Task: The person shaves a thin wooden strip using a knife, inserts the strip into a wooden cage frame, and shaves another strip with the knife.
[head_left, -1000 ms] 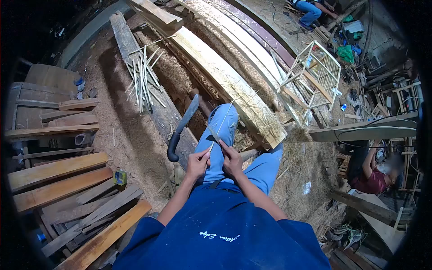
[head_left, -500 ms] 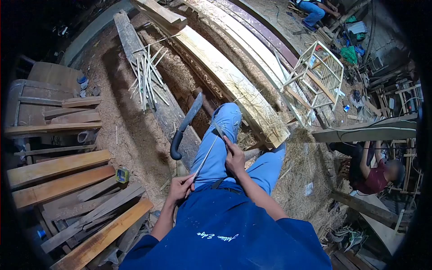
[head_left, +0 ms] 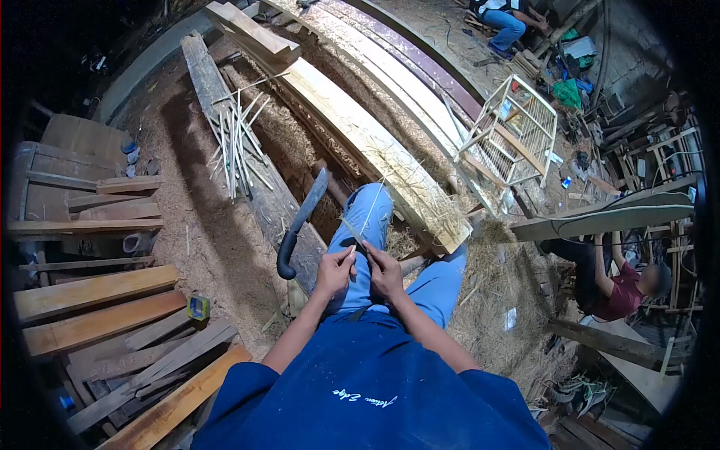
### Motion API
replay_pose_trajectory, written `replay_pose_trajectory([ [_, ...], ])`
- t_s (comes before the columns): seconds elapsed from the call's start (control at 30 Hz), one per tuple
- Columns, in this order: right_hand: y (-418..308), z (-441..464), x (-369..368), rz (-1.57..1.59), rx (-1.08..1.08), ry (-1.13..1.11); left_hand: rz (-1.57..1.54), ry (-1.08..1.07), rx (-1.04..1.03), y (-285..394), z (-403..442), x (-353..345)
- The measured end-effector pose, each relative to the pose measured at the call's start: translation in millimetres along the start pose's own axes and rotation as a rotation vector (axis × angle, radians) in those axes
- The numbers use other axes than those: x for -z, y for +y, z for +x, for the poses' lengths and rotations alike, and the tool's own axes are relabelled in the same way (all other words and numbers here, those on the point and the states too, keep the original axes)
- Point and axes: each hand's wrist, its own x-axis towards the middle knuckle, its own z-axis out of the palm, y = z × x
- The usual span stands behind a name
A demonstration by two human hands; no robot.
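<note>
Both my hands are close together above my jeans-covered lap. My left hand (head_left: 335, 271) is closed on a thin pale bamboo stick (head_left: 369, 211), which points up and away past my knee. In my right hand (head_left: 385, 270) is a small knife (head_left: 351, 229), its blade angled up to the left and against the stick near my fingers. Left of my knee, a machete (head_left: 312, 201) with a black handle lies on a weathered plank (head_left: 264, 196). Farther up that plank is a loose pile of thin bamboo sticks (head_left: 238, 139).
A long pale timber beam (head_left: 352, 124) runs beyond my knees, strewn with shavings. A slatted wooden cage (head_left: 514, 131) stands to the right. Boards (head_left: 97, 292) and a tape measure (head_left: 198, 307) are at left. One person (head_left: 626, 292) sits at right, another (head_left: 506, 26) at the top.
My left hand has moved up and right, beside my right hand. The stick now extends forward beyond the knife instead of back toward my waist. The view has shifted slightly.
</note>
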Motion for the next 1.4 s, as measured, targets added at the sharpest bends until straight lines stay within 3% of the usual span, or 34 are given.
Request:
replay_pose_trajectory([
  [0.17, 1, -2, -4, -0.054, -0.048, -0.027, 0.005, 0.025, -0.055, -13, -7, 8],
  [0.37, -3, -2, -4, -0.111, -0.076, -0.042, 0.049, -0.023, 0.099, -10, -37, 29],
  [0.43, -3, -2, -5, -0.119, -0.089, -0.049, -0.079, -0.067, 0.161, -11, -49, 35],
  [0.8, -1, 3, -4, -0.177, -0.068, 0.011, -0.093, -0.145, 0.240, -12, -129, 94],
  [0.9, 3, 3, -1, -0.123, -0.131, 0.004, -0.144, -0.094, 0.162, 1, -117, 89],
  [1.0, 2, 11, 21, 0.252, -0.310, -0.051, -0.143, -0.091, 0.059, 32, -91, 72],
  [1.1, 7, 12, 45, 0.251, -0.388, 0.119, -0.143, -0.121, -0.046, 62, -63, 50],
  [1.2, -1, 7, 81, 0.515, -0.590, 0.192, -0.169, -0.212, -0.123, 98, -44, 28],
  [1.4, 10, -28, 127, 0.666, -0.588, 0.335, -0.151, -0.320, -0.203, 132, -23, -2],
])
